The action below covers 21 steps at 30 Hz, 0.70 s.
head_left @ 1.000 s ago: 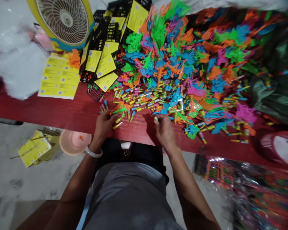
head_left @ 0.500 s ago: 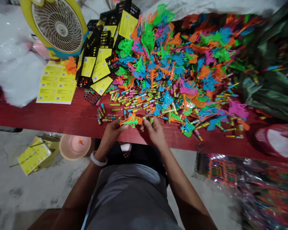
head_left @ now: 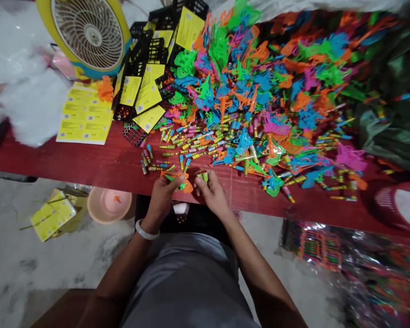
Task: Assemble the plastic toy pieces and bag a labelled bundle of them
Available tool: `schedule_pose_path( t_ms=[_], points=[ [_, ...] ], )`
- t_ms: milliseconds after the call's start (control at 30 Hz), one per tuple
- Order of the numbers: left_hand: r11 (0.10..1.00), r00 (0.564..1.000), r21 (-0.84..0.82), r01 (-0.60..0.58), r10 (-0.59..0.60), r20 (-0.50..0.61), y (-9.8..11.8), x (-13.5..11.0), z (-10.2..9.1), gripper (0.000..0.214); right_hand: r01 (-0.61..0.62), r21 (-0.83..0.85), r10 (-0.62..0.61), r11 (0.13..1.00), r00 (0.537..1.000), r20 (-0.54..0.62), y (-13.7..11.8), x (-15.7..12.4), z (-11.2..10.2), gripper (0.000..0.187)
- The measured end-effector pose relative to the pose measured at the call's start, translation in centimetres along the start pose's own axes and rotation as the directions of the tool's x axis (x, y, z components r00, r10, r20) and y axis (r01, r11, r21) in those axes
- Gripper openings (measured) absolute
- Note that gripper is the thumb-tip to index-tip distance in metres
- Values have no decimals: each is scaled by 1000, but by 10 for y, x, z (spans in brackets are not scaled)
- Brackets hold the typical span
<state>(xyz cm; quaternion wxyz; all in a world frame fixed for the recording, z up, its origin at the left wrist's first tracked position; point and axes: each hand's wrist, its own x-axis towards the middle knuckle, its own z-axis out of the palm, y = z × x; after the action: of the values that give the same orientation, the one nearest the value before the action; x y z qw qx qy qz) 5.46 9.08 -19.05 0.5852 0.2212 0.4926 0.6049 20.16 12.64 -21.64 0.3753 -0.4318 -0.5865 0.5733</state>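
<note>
Left hand (head_left: 164,193) closed on an orange and green plastic toy (head_left: 180,181), fingers pinching it at the near edge of the red desk (head_left: 89,159). Right hand (head_left: 212,193) just beside, at 3 o'clock of the left, fingers curled round a small green tube (head_left: 202,176). Hands close together, not quite touching, toy between them. White bangle (head_left: 146,233) on the left wrist.

At 12 o'clock of the hands, a scatter of small coloured tubes (head_left: 194,141) over the desk. Beyond that, from 12 to 2 o'clock, a large heap of plastic toys (head_left: 259,77) in green, orange, blue and pink. At 11 o'clock, black crates (head_left: 141,59) carrying yellow cards (head_left: 146,95), with a sheet of yellow labels (head_left: 85,116) lying flat to their left. Farther off at 10 o'clock, a yellow fan (head_left: 90,34).

On the floor at 9 o'clock, a pink bowl (head_left: 105,205) and a yellow packet (head_left: 51,218) beside it. At 3 o'clock, a red basket (head_left: 396,205) on the desk edge.
</note>
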Motion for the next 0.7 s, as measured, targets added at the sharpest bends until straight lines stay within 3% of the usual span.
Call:
schedule_pose_path(
  t_ms=[300,500,700],
  points=[
    [996,995,92,22,-31,90,3,-3,6,34,28,-50,-27,998,999,25,-3,3,-8,28],
    [984,997,173,38,-50,63,2,-3,2,37,79,-161,-81,984,997,-11,-2,7,-13,25],
    [988,997,149,32,-43,69,1,-4,2,34,105,-197,-117,975,992,-48,-1,9,-13,21]
  ],
)
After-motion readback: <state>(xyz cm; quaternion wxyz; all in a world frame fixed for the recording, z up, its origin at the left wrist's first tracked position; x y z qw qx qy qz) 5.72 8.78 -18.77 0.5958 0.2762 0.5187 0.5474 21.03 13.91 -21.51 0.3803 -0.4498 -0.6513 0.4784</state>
